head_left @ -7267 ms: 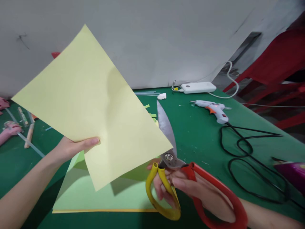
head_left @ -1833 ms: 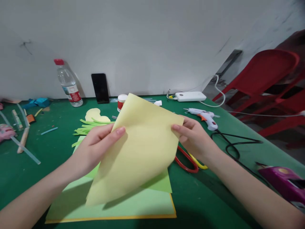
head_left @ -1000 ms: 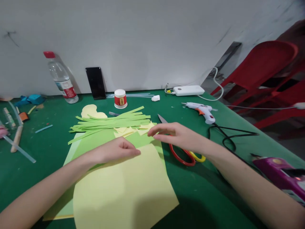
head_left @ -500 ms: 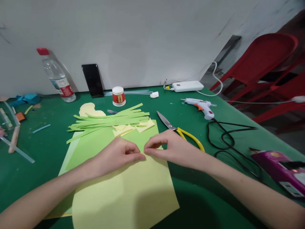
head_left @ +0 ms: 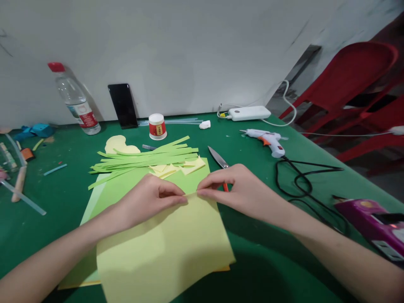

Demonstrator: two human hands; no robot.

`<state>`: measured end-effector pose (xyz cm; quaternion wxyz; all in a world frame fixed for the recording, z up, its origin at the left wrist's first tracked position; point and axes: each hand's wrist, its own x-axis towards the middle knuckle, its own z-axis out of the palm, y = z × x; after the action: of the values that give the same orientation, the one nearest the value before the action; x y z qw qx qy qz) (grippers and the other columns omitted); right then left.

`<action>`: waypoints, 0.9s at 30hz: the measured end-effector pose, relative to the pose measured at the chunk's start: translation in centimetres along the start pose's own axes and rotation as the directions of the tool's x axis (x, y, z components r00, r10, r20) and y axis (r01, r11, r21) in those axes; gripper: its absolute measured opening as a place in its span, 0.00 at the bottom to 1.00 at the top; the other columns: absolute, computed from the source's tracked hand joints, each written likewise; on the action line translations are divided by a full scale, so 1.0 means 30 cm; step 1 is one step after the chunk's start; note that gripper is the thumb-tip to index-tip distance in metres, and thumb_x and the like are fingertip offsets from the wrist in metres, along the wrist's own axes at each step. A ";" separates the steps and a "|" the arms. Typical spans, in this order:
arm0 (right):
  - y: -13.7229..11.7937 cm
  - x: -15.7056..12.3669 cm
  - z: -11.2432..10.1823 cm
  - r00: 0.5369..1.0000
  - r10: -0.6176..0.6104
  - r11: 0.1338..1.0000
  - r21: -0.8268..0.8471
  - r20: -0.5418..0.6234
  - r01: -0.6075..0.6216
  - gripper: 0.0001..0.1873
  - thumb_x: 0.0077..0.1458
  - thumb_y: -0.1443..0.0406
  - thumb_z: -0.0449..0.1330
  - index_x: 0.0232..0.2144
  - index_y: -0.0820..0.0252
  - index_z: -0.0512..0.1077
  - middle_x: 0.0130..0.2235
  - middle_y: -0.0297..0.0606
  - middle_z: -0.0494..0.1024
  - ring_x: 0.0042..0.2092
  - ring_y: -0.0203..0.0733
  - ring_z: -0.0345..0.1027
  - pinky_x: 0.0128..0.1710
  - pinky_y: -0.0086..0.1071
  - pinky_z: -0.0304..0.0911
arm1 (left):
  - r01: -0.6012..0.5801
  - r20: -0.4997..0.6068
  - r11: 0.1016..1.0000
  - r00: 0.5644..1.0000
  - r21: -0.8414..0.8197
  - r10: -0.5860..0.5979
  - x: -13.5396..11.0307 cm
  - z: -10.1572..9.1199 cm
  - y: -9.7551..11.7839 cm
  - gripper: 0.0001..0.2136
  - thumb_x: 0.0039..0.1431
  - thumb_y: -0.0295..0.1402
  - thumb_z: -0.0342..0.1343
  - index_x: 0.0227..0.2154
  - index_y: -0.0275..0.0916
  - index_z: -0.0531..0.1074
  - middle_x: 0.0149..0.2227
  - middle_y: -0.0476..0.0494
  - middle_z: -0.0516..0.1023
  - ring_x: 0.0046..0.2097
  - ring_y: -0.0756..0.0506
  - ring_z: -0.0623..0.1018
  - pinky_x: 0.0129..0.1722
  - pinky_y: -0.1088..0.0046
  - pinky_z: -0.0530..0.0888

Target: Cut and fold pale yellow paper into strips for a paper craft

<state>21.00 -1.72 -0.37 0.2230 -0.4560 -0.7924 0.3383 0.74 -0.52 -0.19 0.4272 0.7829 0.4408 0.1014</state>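
Left hand [head_left: 151, 203] and right hand [head_left: 240, 189] each keep a pinching grip on the far edge of the pale yellow paper sheet [head_left: 164, 248], raised slightly off the light green paper stack [head_left: 126, 189] mid-tabletop [head_left: 59, 189], steel-bladed scissors [head_left: 217, 158] lying aside, freeing both hands

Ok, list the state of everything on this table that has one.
yellow sheet, lying flat, far edge pinched
left hand, pinching the yellow sheet's edge
right hand, pinching the same edge
scissors, lying, blades shut
water bottle, upright, capped
phone, propped on wall, screen dark
glue gun, lying on side
jar, upright, lidded
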 end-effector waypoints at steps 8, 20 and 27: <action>0.068 0.002 -0.134 0.969 0.198 0.975 -0.072 -0.147 -0.210 0.08 0.45 0.58 0.60 0.23 0.55 0.75 0.27 0.33 0.79 0.30 0.42 0.71 0.27 0.32 0.65 | 0.124 -0.066 0.983 0.991 0.133 -0.116 -0.001 -0.135 -0.039 0.13 0.49 0.43 0.54 0.24 0.40 0.77 0.24 0.49 0.77 0.24 0.50 0.71 0.20 0.79 0.62; -0.022 -0.022 0.058 0.975 -0.175 0.973 -0.178 -0.140 0.149 0.08 0.52 0.69 0.52 0.28 0.60 0.72 0.30 0.35 0.77 0.33 0.37 0.70 0.34 0.29 0.63 | -0.178 -0.125 0.953 0.969 0.244 0.213 -0.035 0.031 0.021 0.10 0.56 0.30 0.49 0.28 0.37 0.76 0.25 0.49 0.79 0.25 0.52 0.74 0.26 0.79 0.66; -0.044 -0.033 0.016 0.980 -0.111 0.982 -0.168 -0.167 0.083 0.07 0.47 0.71 0.53 0.23 0.59 0.69 0.27 0.32 0.76 0.29 0.35 0.69 0.30 0.27 0.61 | -0.135 -0.173 0.947 0.966 0.290 0.190 -0.059 0.009 0.037 0.10 0.54 0.30 0.49 0.29 0.41 0.76 0.26 0.50 0.80 0.25 0.50 0.75 0.25 0.78 0.66</action>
<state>20.41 -3.22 0.22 0.2709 -0.4612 -0.8156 0.2208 0.50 -2.33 0.86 0.2579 0.8545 0.4247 0.1516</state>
